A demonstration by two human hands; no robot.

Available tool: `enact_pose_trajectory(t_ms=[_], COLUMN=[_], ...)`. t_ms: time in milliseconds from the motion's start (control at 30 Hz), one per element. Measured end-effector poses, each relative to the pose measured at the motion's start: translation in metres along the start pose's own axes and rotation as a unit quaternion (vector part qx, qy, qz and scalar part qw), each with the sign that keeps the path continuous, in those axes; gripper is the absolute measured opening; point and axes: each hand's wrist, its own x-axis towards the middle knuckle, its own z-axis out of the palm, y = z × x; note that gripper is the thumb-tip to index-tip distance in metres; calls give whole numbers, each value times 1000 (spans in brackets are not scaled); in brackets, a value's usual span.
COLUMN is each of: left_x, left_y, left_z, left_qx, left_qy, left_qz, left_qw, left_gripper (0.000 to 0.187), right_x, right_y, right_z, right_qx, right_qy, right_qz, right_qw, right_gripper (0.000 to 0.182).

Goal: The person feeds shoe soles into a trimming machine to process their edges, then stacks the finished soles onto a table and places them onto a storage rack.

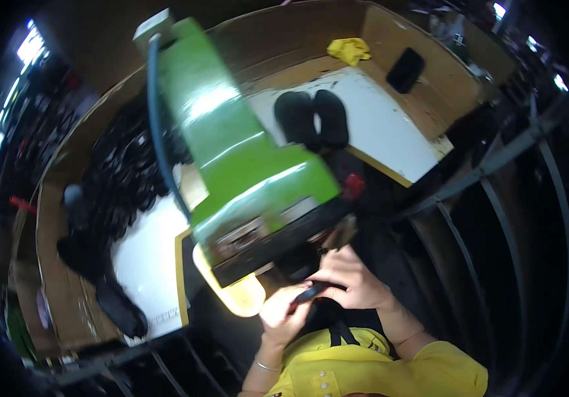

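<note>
head view: left hand [283, 316] and right hand [350, 281] meet just under the front of a green machine [245, 159], fingers of both curled tight on a small dark piece [311, 291] held between them, close above the person's yellow shirt [377, 370]. a glowing lamp [235, 291] sits beside the left hand. two dark soles [312, 119] lie on the white board [390, 126] behind the machine, a yellow cloth [349, 50] and dark pad [405, 69] further back; a heap of dark parts [122, 178] fills the left side.
</note>
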Motion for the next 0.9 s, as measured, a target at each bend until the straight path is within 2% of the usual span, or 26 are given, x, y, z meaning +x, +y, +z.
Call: enact_pose_trajectory(t_ms=[33, 67, 100, 167, 200, 233, 267, 333, 400, 467, 600, 700, 767, 800, 867, 900], left_x=[0, 1, 4, -2, -5, -9, -14, -56, -59, -94, -111, -104, -96, -95, -84, -84], left_y=[3, 10, 6, -24, -35, -46, -54, -93, -85, -112, -120, -106, -103, -106, -98, -96], left_z=[5, 10, 0, -40, -71, -103, -144, -223, -231, -256, -280, -263, -252, -249, -239, -238], left_qx=[6, -38, 29, 117, 246, 372, 441, 637, 714, 691, 638, 653, 606, 617, 614, 592], left_qy=[-4, 24, 48, 144, 179, 223, 227, 220, 248, 258, 266, 297, 341, 369, 400, 403], left_qz=[-14, -95, -73, -91, -60, -40, -43, -127, -358, -345, -328, -156, -136, -143, -148, -126], left_qw=[1000, 994, 996, 978, 951, 900, 867, 728, 549, 581, 644, 679, 706, 680, 664, 686], left_gripper=[26, 28, 30, 34, 38, 41, 47, 51, 61, 62, 59, 41, 29, 28, 25, 26], right_x=[-5, -6, -1, 12, 16, 23, 36, 61, 78, 77, 64, 43, 23, 1, -46, -55], right_y=[0, 1, -1, 3, 17, 33, 54, 109, 177, 220, 210, 168, 157, 167, 188, 183], right_z=[1, -8, -26, -56, -68, -78, -82, -87, -81, -72, -56, -39, -18, -2, 30, 42], right_qx=[32, -10, -51, -148, -185, -230, -262, -287, -222, -193, -232, -223, -209, -189, -152, -118], right_qy=[10, 50, 86, 183, 230, 271, 312, 324, 303, 225, 244, 247, 196, 160, 89, 110], right_qz=[20, 15, 7, -7, -41, -68, -91, -80, -30, 48, 60, 87, 102, 125, 174, 216], right_qw=[999, 999, 995, 972, 955, 932, 909, 898, 926, 954, 940, 939, 953, 961, 969, 963], right_gripper=[31, 31, 30, 32, 32, 32, 30, 28, 27, 29, 33, 35, 36, 32, 25, 24])
